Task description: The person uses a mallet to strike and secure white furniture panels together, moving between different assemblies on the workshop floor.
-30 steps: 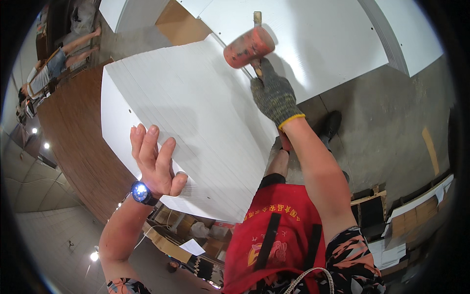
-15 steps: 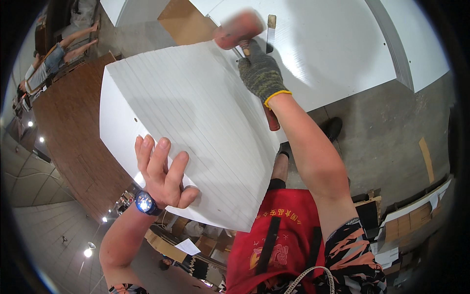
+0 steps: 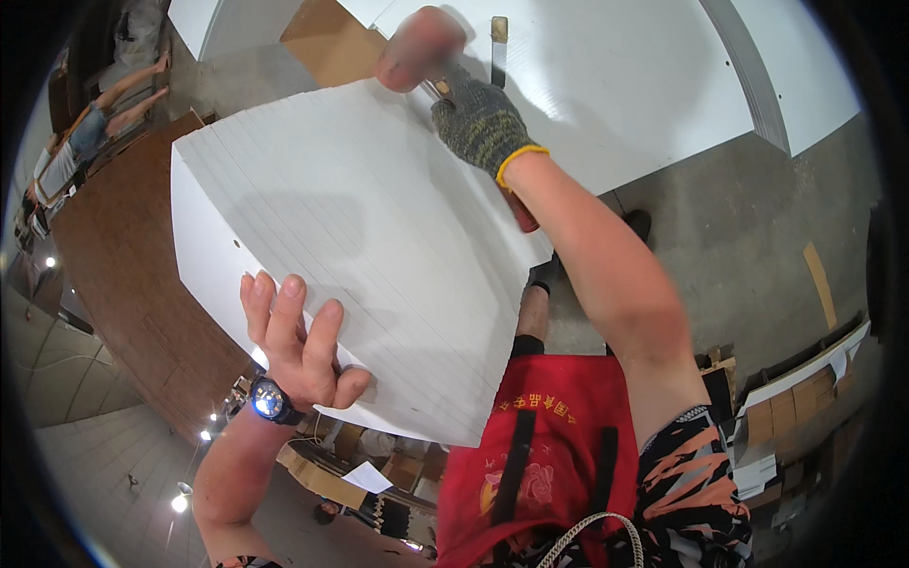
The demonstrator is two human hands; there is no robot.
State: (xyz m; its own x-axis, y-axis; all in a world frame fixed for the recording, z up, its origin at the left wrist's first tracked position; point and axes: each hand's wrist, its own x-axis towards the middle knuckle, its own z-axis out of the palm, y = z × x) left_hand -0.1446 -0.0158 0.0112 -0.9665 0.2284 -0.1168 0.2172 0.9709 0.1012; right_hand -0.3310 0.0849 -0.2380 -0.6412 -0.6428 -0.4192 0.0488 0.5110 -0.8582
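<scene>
My right hand (image 3: 481, 123), in a dark knitted glove with a yellow cuff, is closed round the handle of a mallet. The mallet's reddish head (image 3: 421, 47) is blurred by motion and sits at the far corner of a stack of white panels (image 3: 331, 218); I cannot tell whether it touches them. The panels' layered edges show as many thin lines. Bare and wearing a dark wristwatch (image 3: 273, 401), my left hand (image 3: 301, 350) has its fingers spread against the stack's left edge.
More white panels (image 3: 615, 95) lie beyond, with a narrow dark tool (image 3: 498, 57) on them. Brown cardboard (image 3: 331, 43) is at the back. A brown board surface (image 3: 142, 275) stands at left, a person (image 3: 85, 142) past it. Cardboard stacks (image 3: 795, 407) are at right.
The view has shifted a little, so most things sit farther left. My right hand and the mallet have moved slightly left and up in the picture. My left hand keeps its place on the stack.
</scene>
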